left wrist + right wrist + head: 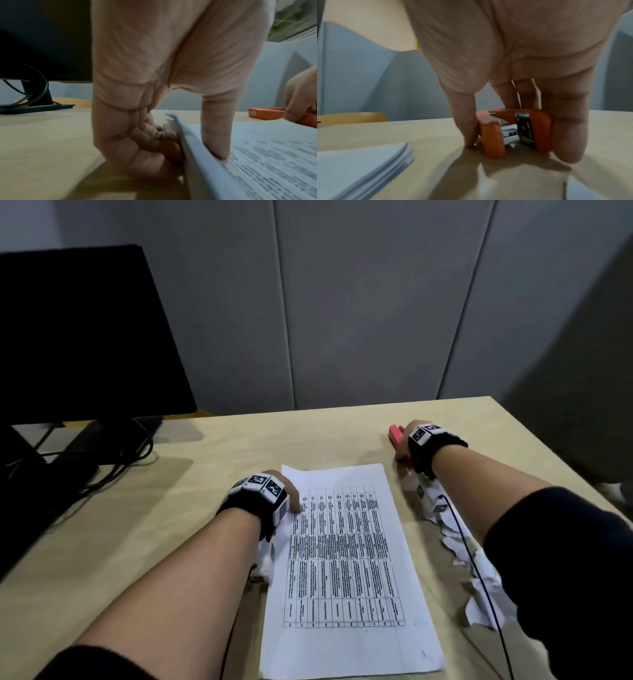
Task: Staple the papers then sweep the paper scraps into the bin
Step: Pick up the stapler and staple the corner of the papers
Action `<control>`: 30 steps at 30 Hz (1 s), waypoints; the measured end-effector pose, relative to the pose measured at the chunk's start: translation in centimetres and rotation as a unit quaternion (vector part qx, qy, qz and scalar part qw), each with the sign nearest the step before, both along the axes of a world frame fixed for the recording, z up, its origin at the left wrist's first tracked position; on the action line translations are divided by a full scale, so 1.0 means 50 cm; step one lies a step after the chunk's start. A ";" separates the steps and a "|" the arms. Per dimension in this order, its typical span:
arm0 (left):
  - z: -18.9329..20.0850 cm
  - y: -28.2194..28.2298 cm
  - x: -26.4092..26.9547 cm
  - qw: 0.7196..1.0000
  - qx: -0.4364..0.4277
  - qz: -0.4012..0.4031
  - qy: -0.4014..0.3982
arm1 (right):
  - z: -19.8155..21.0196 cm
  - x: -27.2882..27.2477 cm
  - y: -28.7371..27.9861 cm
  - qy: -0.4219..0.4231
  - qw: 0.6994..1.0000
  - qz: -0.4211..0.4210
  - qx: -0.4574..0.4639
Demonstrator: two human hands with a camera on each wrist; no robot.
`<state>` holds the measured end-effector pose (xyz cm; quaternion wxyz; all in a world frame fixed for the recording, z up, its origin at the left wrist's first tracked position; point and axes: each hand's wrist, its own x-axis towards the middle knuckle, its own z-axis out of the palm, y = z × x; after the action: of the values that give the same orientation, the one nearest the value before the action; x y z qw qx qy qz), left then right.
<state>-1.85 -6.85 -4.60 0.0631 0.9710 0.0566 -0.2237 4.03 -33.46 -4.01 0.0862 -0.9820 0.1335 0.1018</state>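
Observation:
A stack of printed papers (346, 559) lies in the middle of the wooden table (171, 525). My left hand (291, 498) pinches its upper left edge. In the left wrist view the thumb (217, 142) presses on the top sheet (265, 162) and the fingers (154, 146) curl under the stack's edge. An orange stapler (395, 433) lies on the table beyond the papers' top right corner. My right hand (400, 446) grips it, thumb (467, 132) on one side of the stapler (494, 138) and fingers (570, 135) on the other. Torn white paper scraps (479, 570) lie along the right of the papers, partly under my right forearm.
A dark monitor (78, 337) on a stand fills the back left, with black cables (130, 453) trailing over the table. Grey partition panels (376, 320) stand behind the table. The table's right edge (555, 453) runs close to my right arm. A thin black cable (479, 559) crosses the scraps.

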 end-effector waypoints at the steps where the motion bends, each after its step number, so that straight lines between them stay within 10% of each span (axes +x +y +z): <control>1: 0.004 -0.002 -0.002 1.000 0.001 0.003 0.007 | 0.000 -0.002 0.004 0.001 1.000 -0.012 0.008; 11: -0.006 0.001 0.005 0.994 -0.066 0.081 -0.011 | -0.011 0.004 -0.002 -0.031 0.994 -0.074 0.075; 21: -0.052 0.045 0.016 0.928 -0.284 0.218 -0.101 | -0.016 -0.004 -0.012 -0.063 0.982 -0.107 0.143; 23: -0.052 0.047 0.001 0.906 -0.335 0.222 -0.136 | -0.014 0.001 -0.017 -0.058 0.944 -0.139 0.294; 26: -0.060 0.045 -0.012 0.884 -0.371 0.210 -0.190 | -0.012 0.010 -0.009 -0.067 0.811 -0.191 0.550; 30: -0.045 0.041 -0.026 0.854 -0.420 0.181 -0.249 | 0.032 -0.007 0.048 -0.132 0.696 -0.094 0.700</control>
<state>-3.16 -4.79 -6.84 0.5162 0.8479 0.1143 0.0380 3.67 -31.08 -2.42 0.7743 -0.6238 0.1026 0.0269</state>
